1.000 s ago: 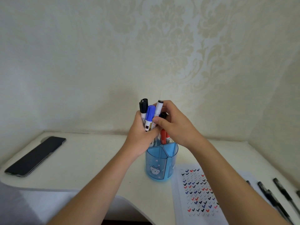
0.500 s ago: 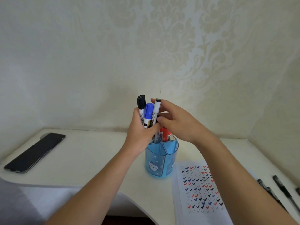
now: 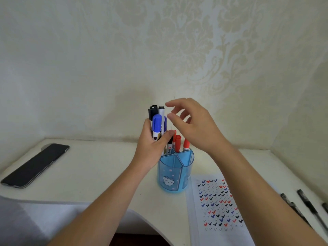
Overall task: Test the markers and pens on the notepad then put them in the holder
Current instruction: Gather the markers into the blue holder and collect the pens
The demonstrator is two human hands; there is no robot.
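Note:
A translucent blue holder (image 3: 174, 172) with divided compartments stands in the middle of the white desk. Red markers (image 3: 178, 143) stand in its rear compartment. My left hand (image 3: 150, 146) grips a bunch of markers with blue and black caps (image 3: 157, 124) just above the holder's left side, their lower ends hidden behind my fingers. My right hand (image 3: 193, 126) hovers above the red markers with its fingers spread and holds nothing. The notepad (image 3: 215, 205), covered in red, blue and black check marks, lies to the right of the holder.
A black phone (image 3: 35, 165) lies at the desk's left. Several black pens (image 3: 308, 208) lie on the desk at the far right. A patterned wall stands right behind the desk, and the desk's curved front edge (image 3: 142, 215) is close to me.
My right hand has let go of the markers and lifted up and to the right, fingers spreading. My left hand still grips the bunch, now sitting lower by the holder.

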